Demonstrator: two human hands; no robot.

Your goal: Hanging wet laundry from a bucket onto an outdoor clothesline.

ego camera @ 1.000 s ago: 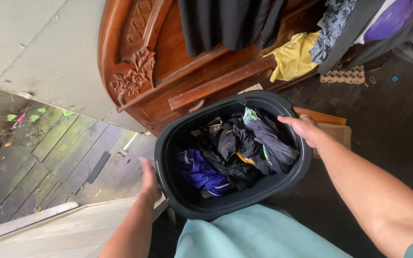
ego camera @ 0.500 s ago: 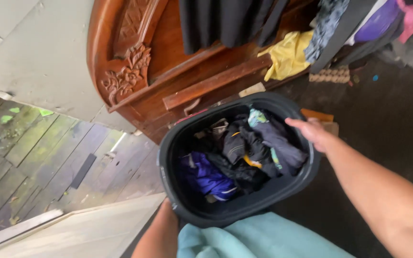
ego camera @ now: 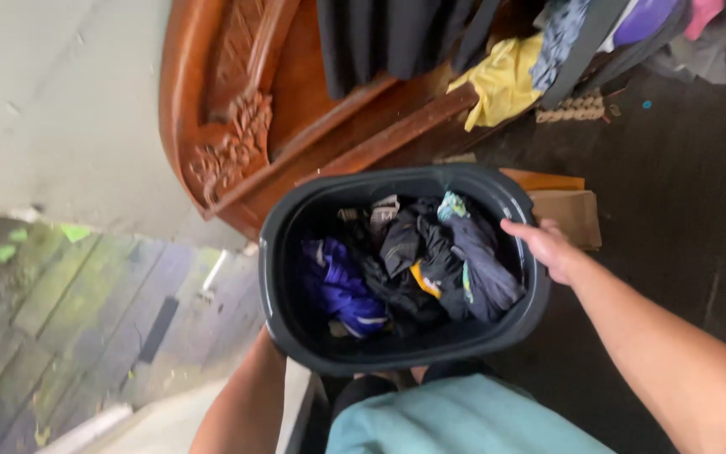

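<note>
At the centre of the frame a dark oval laundry tub (ego camera: pixel 283 214) is carried between two bare arms, its rim tipped slightly toward the upper right. On the tub's right rim the right hand (ego camera: pixel 546 245) grasps the edge, thumb over the top and fingers wrapped outside. From the lower left the left forearm runs up under the tub's left wall; the left hand itself is hidden behind the tub, so whether its fingers are clenched cannot be told. Inside lie crumpled dark clothes (ego camera: pixel 430 261) and a purple garment (ego camera: pixel 338 286) at the left. Above the tub stands carved reddish wooden furniture (ego camera: pixel 228 109) with a yellow cloth (ego camera: pixel 502 84) draped on it. Weathered floor planks (ego camera: pixel 86 311) fill the lower left.
</note>
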